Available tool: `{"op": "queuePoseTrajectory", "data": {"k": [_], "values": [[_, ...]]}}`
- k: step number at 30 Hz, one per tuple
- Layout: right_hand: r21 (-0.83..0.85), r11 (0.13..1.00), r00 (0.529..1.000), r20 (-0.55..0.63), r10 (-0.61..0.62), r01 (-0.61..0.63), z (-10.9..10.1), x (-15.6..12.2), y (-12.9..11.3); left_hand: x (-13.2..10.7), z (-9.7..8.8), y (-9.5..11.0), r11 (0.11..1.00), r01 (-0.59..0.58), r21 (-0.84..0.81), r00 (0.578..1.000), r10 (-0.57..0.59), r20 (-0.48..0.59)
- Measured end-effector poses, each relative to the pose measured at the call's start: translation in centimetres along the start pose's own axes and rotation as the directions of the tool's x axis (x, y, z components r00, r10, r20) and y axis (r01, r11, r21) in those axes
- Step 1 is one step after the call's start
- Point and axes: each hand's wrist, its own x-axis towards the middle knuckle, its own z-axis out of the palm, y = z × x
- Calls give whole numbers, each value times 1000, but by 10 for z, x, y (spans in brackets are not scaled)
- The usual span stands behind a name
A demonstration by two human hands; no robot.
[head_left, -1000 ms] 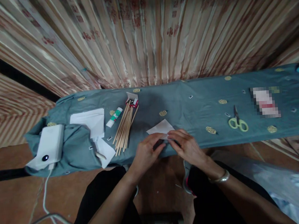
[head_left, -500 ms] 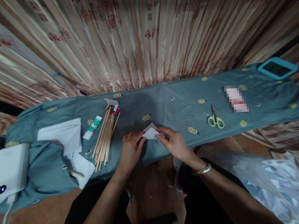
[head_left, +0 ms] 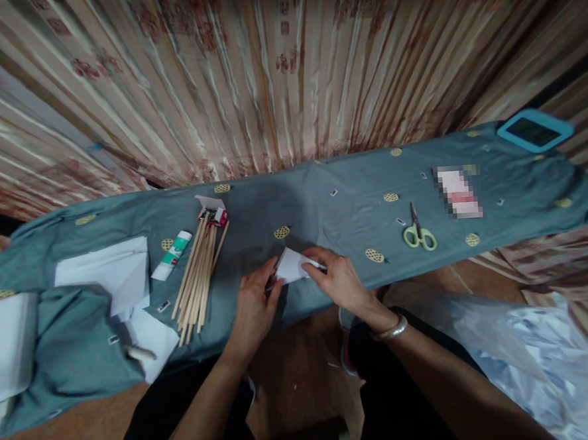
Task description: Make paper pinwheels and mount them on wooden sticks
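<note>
Head view: a curtain (head_left: 266, 82) hangs behind the cloth (head_left: 334, 224). On the cloth's left lie sheets (head_left: 128, 270), then sticks (head_left: 198, 279). Left hand (head_left: 256, 307) and right hand (head_left: 342, 280), fingers narrowed, pinch opposite sides of a folded paper (head_left: 291, 265) near the cloth's front edge. Scissors (head_left: 415, 226) lie well to the right; a tube (head_left: 171, 256) between sheets and sticks.

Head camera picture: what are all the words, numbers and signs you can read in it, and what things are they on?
No text can be read for sure.
Green-and-white tube: print too small.
Pixelated pale thing: blurred out.
Red-and-white box: too small to read.
Curtain: square marks, too blurred.
Tablecloth: tiny rectangular marks, too small.
Folded white paper: no writing shows.
</note>
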Motion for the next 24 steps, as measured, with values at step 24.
{"op": "queuePoseTrajectory", "data": {"k": [24], "values": [[-162,987,995,-97,-31,15,6,1,6,-40,25,28,919,-321,228,922,249,297]]}}
